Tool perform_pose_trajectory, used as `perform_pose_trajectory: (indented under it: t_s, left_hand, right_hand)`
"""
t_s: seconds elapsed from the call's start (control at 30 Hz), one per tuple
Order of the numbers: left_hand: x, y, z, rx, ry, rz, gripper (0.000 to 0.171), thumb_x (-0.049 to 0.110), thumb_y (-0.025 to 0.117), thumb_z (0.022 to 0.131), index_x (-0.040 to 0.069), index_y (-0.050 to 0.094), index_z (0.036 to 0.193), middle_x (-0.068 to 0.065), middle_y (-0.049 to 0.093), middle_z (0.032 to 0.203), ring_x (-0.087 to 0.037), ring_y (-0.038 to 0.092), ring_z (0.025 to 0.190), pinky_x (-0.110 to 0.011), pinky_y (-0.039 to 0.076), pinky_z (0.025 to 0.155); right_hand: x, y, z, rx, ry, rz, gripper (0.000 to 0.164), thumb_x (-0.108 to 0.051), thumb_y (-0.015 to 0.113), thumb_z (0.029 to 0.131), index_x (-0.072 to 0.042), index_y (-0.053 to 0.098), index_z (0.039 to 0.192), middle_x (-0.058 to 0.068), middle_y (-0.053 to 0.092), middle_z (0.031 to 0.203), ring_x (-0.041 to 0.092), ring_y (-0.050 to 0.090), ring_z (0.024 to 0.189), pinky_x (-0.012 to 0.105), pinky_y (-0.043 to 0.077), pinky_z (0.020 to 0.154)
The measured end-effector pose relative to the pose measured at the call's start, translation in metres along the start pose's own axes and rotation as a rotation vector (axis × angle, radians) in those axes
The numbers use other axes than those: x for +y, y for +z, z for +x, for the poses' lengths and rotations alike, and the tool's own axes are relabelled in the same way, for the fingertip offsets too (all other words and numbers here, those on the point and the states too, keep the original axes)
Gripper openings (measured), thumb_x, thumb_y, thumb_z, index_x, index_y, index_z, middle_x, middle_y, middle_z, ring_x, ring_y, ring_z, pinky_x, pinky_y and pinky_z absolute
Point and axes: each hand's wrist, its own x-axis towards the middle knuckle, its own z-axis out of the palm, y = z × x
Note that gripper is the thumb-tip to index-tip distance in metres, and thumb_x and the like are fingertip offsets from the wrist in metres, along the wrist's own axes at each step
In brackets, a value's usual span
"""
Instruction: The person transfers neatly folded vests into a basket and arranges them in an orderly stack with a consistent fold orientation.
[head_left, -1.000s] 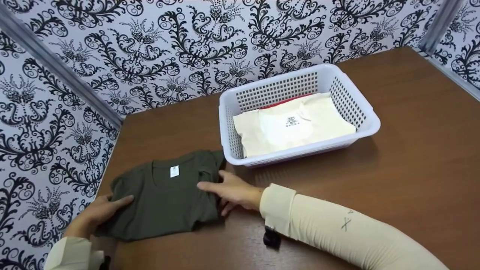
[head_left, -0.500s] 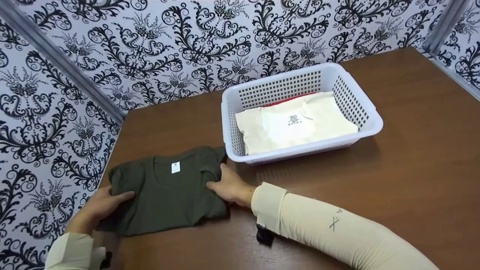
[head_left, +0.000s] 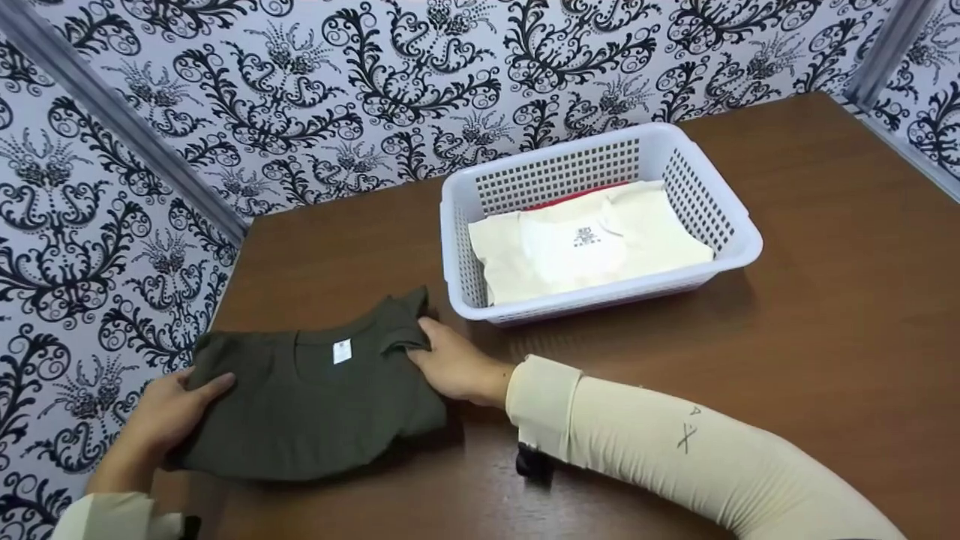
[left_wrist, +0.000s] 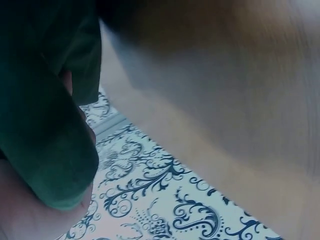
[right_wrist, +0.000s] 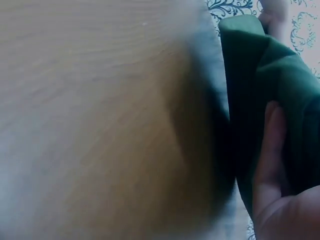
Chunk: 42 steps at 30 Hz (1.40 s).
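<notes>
A folded dark green T-shirt [head_left: 322, 405] with a small white neck label is held up at both sides, its lower edge raised over the table. My left hand [head_left: 169, 409] grips its left side, thumb on top and the other fingers mostly hidden beneath. At the right side, near the sleeve, my right hand [head_left: 457, 364] pinches the cloth. In the left wrist view the green shirt [left_wrist: 50, 125] hangs over the fingers. The right wrist view shows the shirt [right_wrist: 245, 100] apart from the table surface, with fingers against it.
A white plastic basket [head_left: 600, 296] stands behind and right of the shirt. Inside lies a folded cream shirt [head_left: 517, 255] with a printed neck, over something red [head_left: 577, 196]. Patterned wall panels [head_left: 300, 97] border the brown table [head_left: 840, 300] at the back and left.
My right hand has closed on the shirt's right side. Both hands have lifted the shirt from the table and drawn it slightly left, away from the basket.
</notes>
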Motion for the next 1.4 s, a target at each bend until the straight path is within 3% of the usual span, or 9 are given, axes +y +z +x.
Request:
perform_pose_trajectory:
  t_s: [0.33,0.63,0.7,0.77,0.87,0.93,1.03,1.23,1.4]
  left_hand:
    - [0.028,-0.024,-0.027,0.065,-0.013,-0.026,0.076,0.059,0.054,0.096,-0.006,0.053,0.135,-0.003,0.067,0.083,-0.018,0.06,0.07,-0.032,0.05,0.063]
    - [0.071,-0.027,-0.031,0.172,0.058,-0.164,0.068,0.057,0.059,0.094,-0.001,0.057,0.129,0.003,0.063,0.077,-0.017,0.061,0.063,-0.036,0.053,0.058]
    - [0.083,-0.028,-0.031,0.204,0.092,-0.176,0.067,0.056,0.059,0.095,-0.001,0.056,0.131,0.004,0.063,0.077,-0.015,0.061,0.063,-0.035,0.054,0.058]
    - [0.095,-0.028,-0.03,0.243,0.137,-0.18,0.065,0.053,0.06,0.095,-0.001,0.057,0.131,0.006,0.063,0.077,-0.013,0.061,0.064,-0.032,0.054,0.059]
    - [0.114,-0.023,-0.027,0.327,0.198,-0.179,0.057,0.05,0.061,0.096,0.0,0.062,0.123,0.009,0.061,0.076,-0.01,0.058,0.065,-0.027,0.05,0.06]
    - [0.128,-0.017,-0.022,0.374,0.237,-0.185,0.052,0.047,0.063,0.095,0.001,0.065,0.118,0.009,0.061,0.077,-0.009,0.058,0.066,-0.024,0.048,0.062]
    - [0.152,-0.004,-0.013,0.415,0.304,-0.205,0.045,0.044,0.065,0.095,0.001,0.067,0.111,0.002,0.064,0.082,-0.009,0.057,0.067,-0.023,0.047,0.063]
    - [0.2,0.024,0.006,0.428,0.436,-0.248,0.035,0.032,0.065,0.096,0.0,0.068,0.107,-0.015,0.067,0.092,-0.015,0.058,0.071,-0.024,0.047,0.066]
    - [0.235,0.043,0.02,0.408,0.501,-0.309,0.029,0.024,0.064,0.095,-0.001,0.068,0.111,-0.017,0.07,0.098,-0.023,0.06,0.08,-0.03,0.049,0.074]
  right_hand:
    - [-0.035,-0.006,-0.03,-0.067,-0.212,-0.016,0.046,-0.013,0.051,0.101,-0.011,0.046,0.147,0.006,0.052,0.148,0.019,0.045,0.14,0.036,0.032,0.119]
    - [-0.072,-0.068,-0.039,-0.013,-0.205,-0.027,0.067,-0.014,0.052,0.102,-0.002,0.017,0.158,0.011,0.018,0.167,0.021,0.017,0.154,0.035,0.014,0.126]
    - [-0.077,-0.087,-0.039,0.008,-0.174,0.025,0.068,-0.012,0.052,0.102,-0.005,0.015,0.159,0.011,0.018,0.167,0.02,0.031,0.15,0.033,0.024,0.123]
    - [-0.081,-0.107,-0.041,0.034,-0.135,0.053,0.068,-0.012,0.051,0.102,-0.01,0.014,0.16,0.008,0.022,0.166,0.017,0.057,0.125,0.03,0.046,0.108]
    - [-0.082,-0.137,-0.045,0.053,-0.096,0.124,0.066,-0.01,0.046,0.103,-0.017,0.014,0.161,0.011,0.042,0.156,0.01,0.065,0.085,0.025,0.058,0.077]
    - [-0.08,-0.157,-0.046,0.07,-0.101,0.123,0.062,-0.009,0.043,0.104,-0.019,0.019,0.16,0.014,0.055,0.143,0.011,0.063,0.071,0.026,0.057,0.066]
    - [-0.072,-0.185,-0.046,0.118,-0.112,0.126,0.056,-0.008,0.039,0.105,-0.02,0.027,0.158,0.017,0.062,0.13,0.013,0.067,0.078,0.027,0.058,0.072]
    - [-0.052,-0.226,-0.047,0.193,-0.099,0.109,0.049,-0.011,0.034,0.107,-0.014,0.032,0.156,0.014,0.055,0.143,0.013,0.07,0.092,0.027,0.056,0.088]
    - [-0.043,-0.255,-0.049,0.253,-0.094,0.065,0.047,-0.014,0.035,0.108,-0.013,0.035,0.155,0.015,0.059,0.139,0.01,0.07,0.088,0.027,0.057,0.085]
